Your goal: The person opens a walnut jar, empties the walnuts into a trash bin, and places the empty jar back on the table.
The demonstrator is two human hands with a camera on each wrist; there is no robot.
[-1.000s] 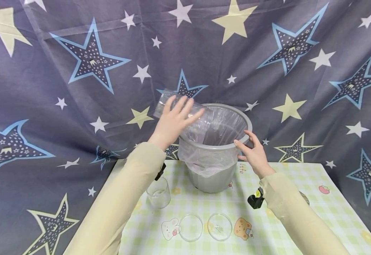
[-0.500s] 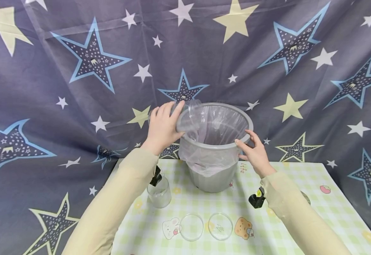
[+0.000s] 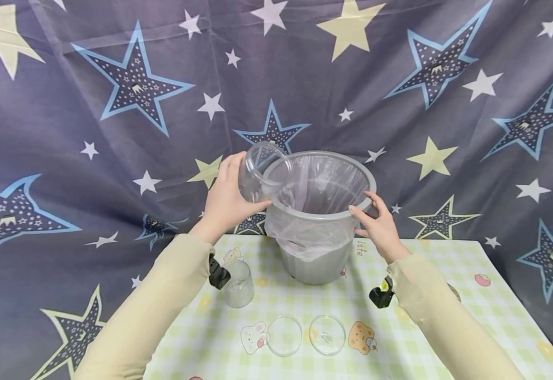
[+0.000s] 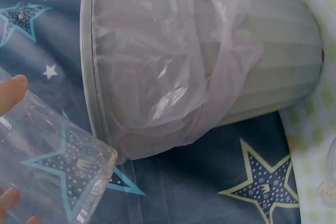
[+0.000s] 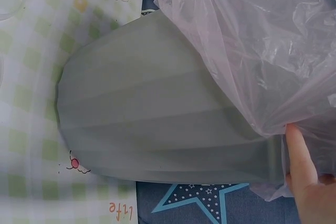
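My left hand [image 3: 226, 195] grips a clear plastic jar [image 3: 257, 182] round its side, tilted with its mouth toward the bin's left rim. The left wrist view shows the jar [image 4: 58, 156] see-through, with small specks or drops on its wall. A grey trash bin [image 3: 316, 269] stands at the back of the table, lined with a thin translucent bag [image 3: 314, 237] folded over its outside. On the bin's right rim, my right hand [image 3: 378, 224] holds on with the thumb in front and fingers curled over the edge. In the right wrist view a finger [image 5: 300, 156] presses the bag.
A second clear jar [image 3: 238, 285] stands on the table left of the bin, below my left wrist. Two round clear lids [image 3: 327, 335] lie near the front. A star-patterned curtain [image 3: 162, 158] hangs behind the checked tablecloth [image 3: 447, 306].
My left hand turned the jar over from above the bin's opening, then drew it left to the rim, its mouth swinging up toward me. My right hand stays on the rim.
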